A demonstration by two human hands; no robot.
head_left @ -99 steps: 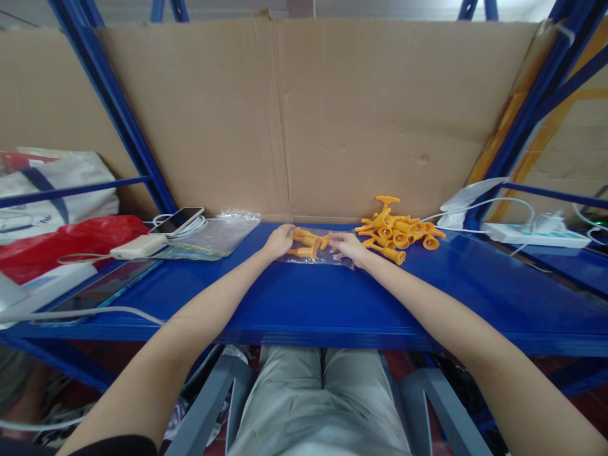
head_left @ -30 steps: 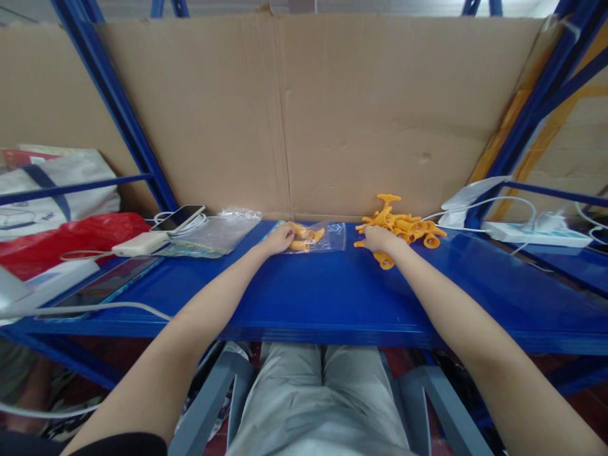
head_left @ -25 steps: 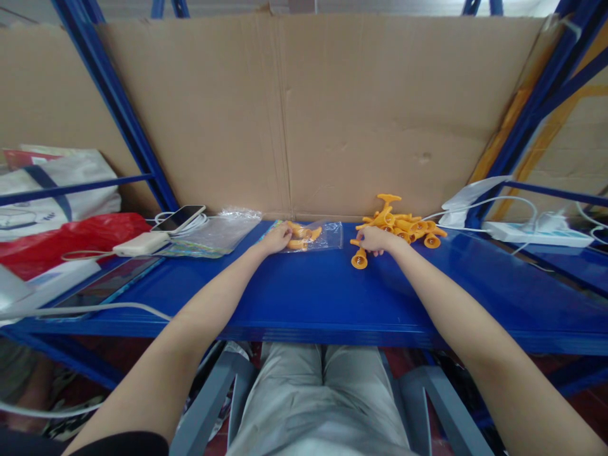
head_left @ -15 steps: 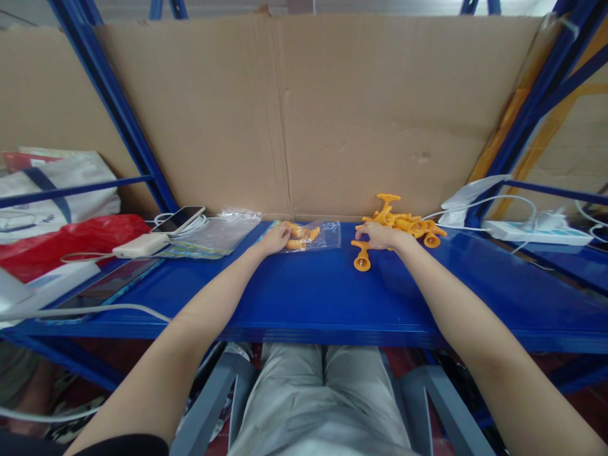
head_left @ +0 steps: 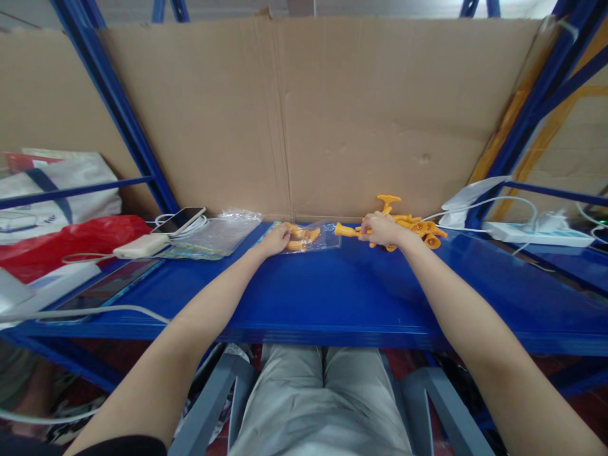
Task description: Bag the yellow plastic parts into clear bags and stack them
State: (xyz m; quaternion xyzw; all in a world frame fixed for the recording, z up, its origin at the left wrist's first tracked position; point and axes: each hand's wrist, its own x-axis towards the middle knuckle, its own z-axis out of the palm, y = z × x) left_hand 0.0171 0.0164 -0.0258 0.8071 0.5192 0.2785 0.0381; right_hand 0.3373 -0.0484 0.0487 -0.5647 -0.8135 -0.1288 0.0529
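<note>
On the blue shelf [head_left: 332, 297] lies a small clear plastic bag [head_left: 311, 237] with a few orange plastic pieces inside. My left hand [head_left: 277, 239] is closed on the bag's left end. My right hand [head_left: 380, 229] grips one orange trumpet-shaped piece [head_left: 346, 231], its flared end pointing left at the bag's open right edge. Just behind and right of that hand sits a heap of several more orange pieces [head_left: 413, 225], one standing upright.
A stack of clear bags [head_left: 213, 235], a phone [head_left: 183, 219] and a white power bank [head_left: 140, 246] lie to the left, beside a red bag [head_left: 71, 237] and cables. A white power strip [head_left: 534, 236] sits right. Cardboard [head_left: 304, 114] backs the shelf.
My right hand picked one orange piece from the heap, drew it forward, then swung it left toward the bag's opening. My left hand stayed on the bag.
</note>
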